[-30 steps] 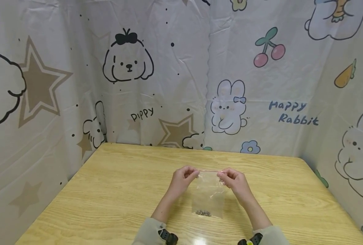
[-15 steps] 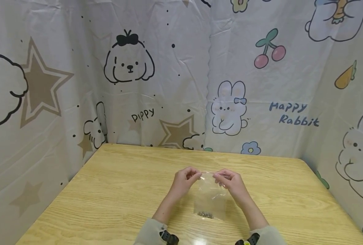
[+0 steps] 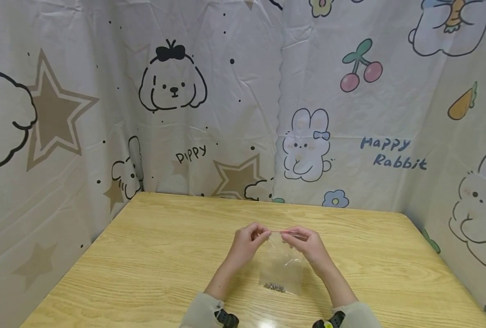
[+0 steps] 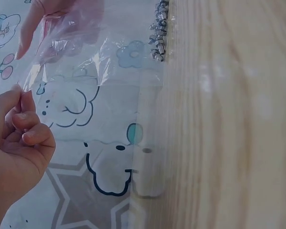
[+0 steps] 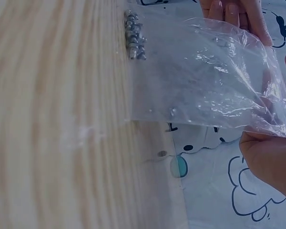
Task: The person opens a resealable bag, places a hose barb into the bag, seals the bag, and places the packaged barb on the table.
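A clear plastic zip bag [image 3: 281,266] hangs upright between the hands, a thin red line along its top edge. Small silver metal pieces, like short screws or bolts [image 4: 159,31], lie heaped along its bottom. The left hand [image 3: 248,243] pinches the top left corner between thumb and fingertips, its other fingers curled in the left wrist view. At the same edge, the right hand [image 3: 311,248] pinches the red line with thumb and forefinger, nearer the middle. Crinkled film in the right wrist view partly covers the right hand [image 5: 271,162].
Below the hands spreads a light wood-grain table [image 3: 165,255]. White curtains [image 3: 234,100] printed with cartoon animals and stars stand behind it and at both sides. Each wrist carries a black strap [image 3: 226,317] over a light sleeve.
The right hand has slid left along the bag's top edge, toward the left hand, so the gap between them is narrower. The left hand shifted slightly right, and the bag's bottom moved a little with it.
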Available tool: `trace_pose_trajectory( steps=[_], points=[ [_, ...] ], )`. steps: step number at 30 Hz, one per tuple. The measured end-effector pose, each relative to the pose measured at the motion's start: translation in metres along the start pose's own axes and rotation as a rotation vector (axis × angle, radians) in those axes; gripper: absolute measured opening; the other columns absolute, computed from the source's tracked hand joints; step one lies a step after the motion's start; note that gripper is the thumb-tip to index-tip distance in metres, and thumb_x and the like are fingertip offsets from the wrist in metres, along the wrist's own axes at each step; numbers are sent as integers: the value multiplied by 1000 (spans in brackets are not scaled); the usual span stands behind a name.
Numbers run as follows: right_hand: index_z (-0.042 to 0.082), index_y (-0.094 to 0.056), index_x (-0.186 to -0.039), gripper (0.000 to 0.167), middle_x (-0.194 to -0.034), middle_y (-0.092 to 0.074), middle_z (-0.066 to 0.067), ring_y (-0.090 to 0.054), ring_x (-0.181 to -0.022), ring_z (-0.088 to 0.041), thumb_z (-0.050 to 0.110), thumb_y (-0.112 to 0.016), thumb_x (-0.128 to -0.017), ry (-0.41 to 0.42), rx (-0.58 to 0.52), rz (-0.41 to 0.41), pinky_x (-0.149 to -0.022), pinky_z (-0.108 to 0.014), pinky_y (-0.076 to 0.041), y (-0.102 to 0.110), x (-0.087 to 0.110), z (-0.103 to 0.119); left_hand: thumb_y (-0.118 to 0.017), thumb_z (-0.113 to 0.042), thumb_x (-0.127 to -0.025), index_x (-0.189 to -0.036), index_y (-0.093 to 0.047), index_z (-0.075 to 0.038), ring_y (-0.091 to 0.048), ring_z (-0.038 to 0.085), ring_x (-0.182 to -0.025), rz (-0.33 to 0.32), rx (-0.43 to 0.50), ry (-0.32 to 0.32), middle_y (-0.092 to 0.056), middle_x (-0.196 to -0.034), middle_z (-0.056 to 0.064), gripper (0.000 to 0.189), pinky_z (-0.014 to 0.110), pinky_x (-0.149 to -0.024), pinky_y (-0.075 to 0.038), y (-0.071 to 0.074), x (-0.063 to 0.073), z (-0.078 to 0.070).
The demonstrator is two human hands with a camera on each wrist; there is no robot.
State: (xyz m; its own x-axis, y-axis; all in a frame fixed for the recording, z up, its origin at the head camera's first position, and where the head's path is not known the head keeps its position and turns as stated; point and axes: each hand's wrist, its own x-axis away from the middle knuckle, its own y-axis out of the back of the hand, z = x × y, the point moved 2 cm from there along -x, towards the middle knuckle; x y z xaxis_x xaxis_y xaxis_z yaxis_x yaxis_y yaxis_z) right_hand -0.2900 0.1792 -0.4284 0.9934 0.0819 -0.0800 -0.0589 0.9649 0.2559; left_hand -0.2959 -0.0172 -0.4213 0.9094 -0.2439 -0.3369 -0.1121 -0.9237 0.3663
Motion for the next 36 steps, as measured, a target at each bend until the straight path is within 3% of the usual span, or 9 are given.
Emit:
trace_pose_trajectory(
  steps=[4, 12, 18, 23, 27, 32, 36],
  points=[
    [-1, -69, -110, 32, -101, -75, -12, -68, -87, -9, 25, -70, -90, -2, -9, -3, -78, -27, -51, -1, 0, 0, -61, -24, -97, -95, -69, -8, -38, 2, -58, 8, -14, -2, -55, -70, -1, 18, 14, -52, -31, -1, 0, -2],
    [-1, -71, -101, 29, -80, -70, 7, -65, -82, -9, 25, -73, -88, -21, -3, -48, -78, -26, -49, -4, -1, 2, -61, -26, -97, -96, -69, -9, -38, 3, -59, 20, -29, 18, -54, -72, -2, 19, 14, -52, -31, -3, 1, -2],
    [-4, -69, -96, 28, -78, -65, 5, -60, -79, -11, 23, -72, -89, 7, 9, -82, -78, -27, -50, -9, 1, 7, -61, -26, -97, -98, -69, -7, -38, 3, -59, 14, -41, 6, -52, -70, -2, 21, 14, -52, -31, -3, 1, -2],
    [4, -72, -104, 29, -90, -70, 0, -60, -80, -9, 27, -74, -87, 32, 61, -68, -73, -24, -49, -10, 2, 9, -61, -23, -97, -97, -69, -5, -36, 2, -57, -6, -68, -25, -53, -69, 0, 19, 14, -51, -31, -3, 1, -4],
    [9, -73, -109, 32, -96, -70, -3, -55, -78, -9, 30, -75, -85, 45, 93, -51, -66, -23, -46, -10, 2, 9, -61, -21, -96, -96, -69, -5, -36, 0, -57, -22, -134, -95, -57, -71, 2, 17, 14, -51, -32, -4, 2, -6],
    [5, -75, -100, 28, -96, -72, -3, -56, -79, -8, 29, -75, -85, 57, 89, -60, -69, -23, -46, -11, 2, 8, -62, -20, -96, -94, -68, -5, -36, -1, -58, -25, -183, -149, -58, -74, 4, 15, 13, -51, -33, -7, 4, -9],
    [5, -75, -92, 24, -87, -70, -1, -52, -73, -9, 28, -76, -85, 62, 127, -68, -62, -21, -42, -12, 1, 8, -61, -19, -96, -92, -66, -6, -37, 0, -61, -12, -216, -169, -57, -75, 2, 15, 13, -53, -34, -8, 5, -10]
  ],
)
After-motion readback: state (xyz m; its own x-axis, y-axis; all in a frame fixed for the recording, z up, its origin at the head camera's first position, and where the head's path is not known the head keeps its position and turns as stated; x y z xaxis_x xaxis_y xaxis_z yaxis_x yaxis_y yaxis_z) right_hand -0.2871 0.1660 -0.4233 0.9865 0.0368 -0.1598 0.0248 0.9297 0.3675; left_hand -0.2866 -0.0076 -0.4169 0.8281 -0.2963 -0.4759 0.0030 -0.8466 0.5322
